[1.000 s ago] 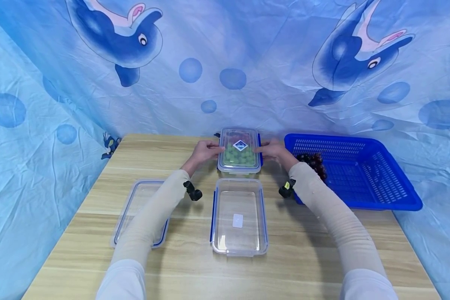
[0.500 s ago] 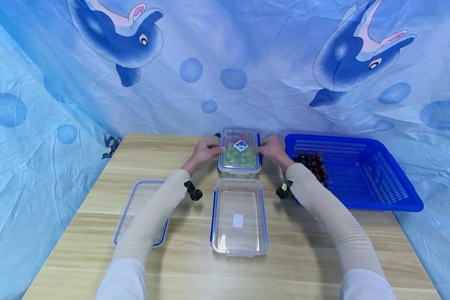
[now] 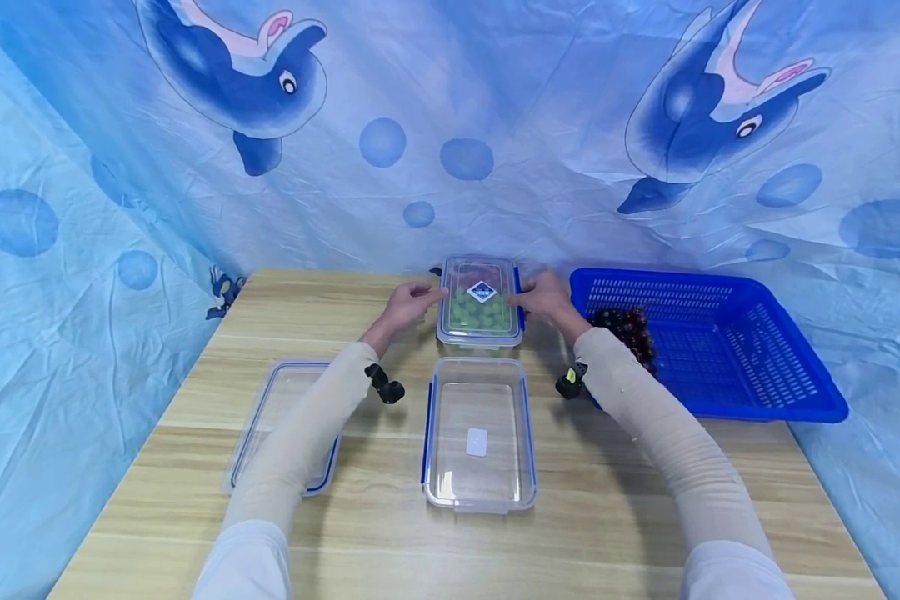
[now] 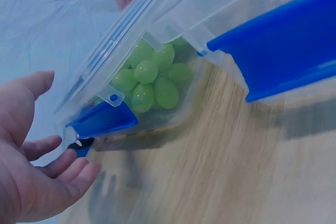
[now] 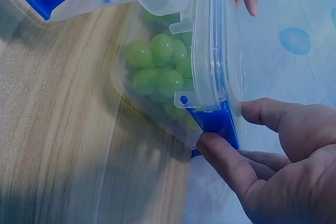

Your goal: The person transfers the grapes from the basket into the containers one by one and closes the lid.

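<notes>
A lidded food container (image 3: 480, 321) with a diamond-shaped label stands at the back of the table, with green grapes (image 4: 152, 77) inside. My left hand (image 3: 408, 307) is beside its left edge. In the left wrist view, that hand's relaxed fingers (image 4: 79, 177) are apart from the blue side latch (image 4: 105, 119). My right hand (image 3: 546, 298) is at the opposite side. There the right wrist view has its thumb against the lid's edge and a finger on the other blue latch (image 5: 218, 124), pinching the rim. Nearer me stands an open container (image 3: 480, 417) with only a white label visible inside.
A clear lid with a blue seal (image 3: 322, 479) lies at the left, partly under my left forearm. A blue plastic basket (image 3: 765, 367) on the right holds dark grapes (image 3: 626, 333). A dolphin-print curtain (image 3: 435, 83) hangs behind the table.
My left fingers have loosened and drawn slightly away from the lidded container's left side. My right hand has shifted a little and stays at the right latch. The containers have not moved.
</notes>
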`<action>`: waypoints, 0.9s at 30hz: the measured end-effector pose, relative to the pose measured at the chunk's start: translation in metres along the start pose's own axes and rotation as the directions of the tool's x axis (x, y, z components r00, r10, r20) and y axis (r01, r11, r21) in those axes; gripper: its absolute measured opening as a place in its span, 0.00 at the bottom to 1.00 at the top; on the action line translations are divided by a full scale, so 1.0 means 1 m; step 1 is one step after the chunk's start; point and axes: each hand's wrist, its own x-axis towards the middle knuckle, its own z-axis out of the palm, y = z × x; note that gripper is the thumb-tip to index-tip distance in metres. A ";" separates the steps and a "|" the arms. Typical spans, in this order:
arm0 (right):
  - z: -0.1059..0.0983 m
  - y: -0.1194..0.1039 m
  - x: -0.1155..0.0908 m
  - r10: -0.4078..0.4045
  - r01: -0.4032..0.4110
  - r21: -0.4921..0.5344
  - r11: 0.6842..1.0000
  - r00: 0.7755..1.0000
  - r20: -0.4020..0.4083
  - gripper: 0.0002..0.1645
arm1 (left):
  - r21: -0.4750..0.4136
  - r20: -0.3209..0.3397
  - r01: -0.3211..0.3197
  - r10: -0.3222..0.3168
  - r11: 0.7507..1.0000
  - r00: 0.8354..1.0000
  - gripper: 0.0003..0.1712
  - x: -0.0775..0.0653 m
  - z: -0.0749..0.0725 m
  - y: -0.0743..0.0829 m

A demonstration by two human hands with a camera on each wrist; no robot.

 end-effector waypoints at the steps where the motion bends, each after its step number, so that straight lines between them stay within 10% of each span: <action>1: 0.000 0.000 0.000 -0.002 0.002 0.009 1.000 1.000 0.004 0.19 | -0.033 0.008 0.025 -0.024 0.999 1.000 0.48 0.000 0.001 -0.001; 9: 0.001 0.002 -0.001 -0.026 0.026 0.025 0.999 0.999 0.019 0.23 | -0.181 0.098 0.133 -0.117 0.974 0.988 0.50 0.000 0.008 -0.003; 20: -0.001 0.001 -0.002 -0.019 0.019 0.024 1.000 0.999 0.026 0.24 | 0.072 -0.015 0.026 -0.025 0.997 1.000 0.56 -0.006 0.010 0.013; 27: -0.001 0.001 -0.003 -0.027 0.026 0.015 1.000 0.999 0.025 0.23 | 0.174 -0.083 0.009 0.006 0.985 0.997 0.36 -0.016 0.014 0.024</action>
